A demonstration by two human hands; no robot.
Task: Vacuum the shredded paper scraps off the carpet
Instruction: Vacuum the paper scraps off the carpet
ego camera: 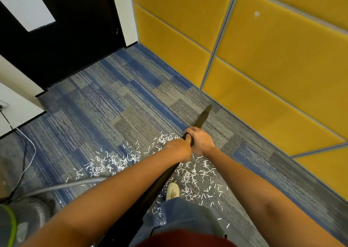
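White shredded paper scraps (113, 163) lie scattered on the blue and grey carpet (105, 103), in a band under my arms and around my shoe. Both hands grip a black vacuum wand (202, 117). My left hand (179, 149) holds it just behind my right hand (200, 140). The wand's nozzle tip points up and right toward the yellow wall, past the scraps, over bare carpet. The wand's lower part runs back under my left arm.
A grey ribbed hose (62, 185) leads left to the vacuum body (22, 216) at the lower left. Cables (24, 152) trail along the left. A yellow padded wall (273, 68) runs along the right; a black door (75, 30) stands ahead. My white shoe (172, 190) is among the scraps.
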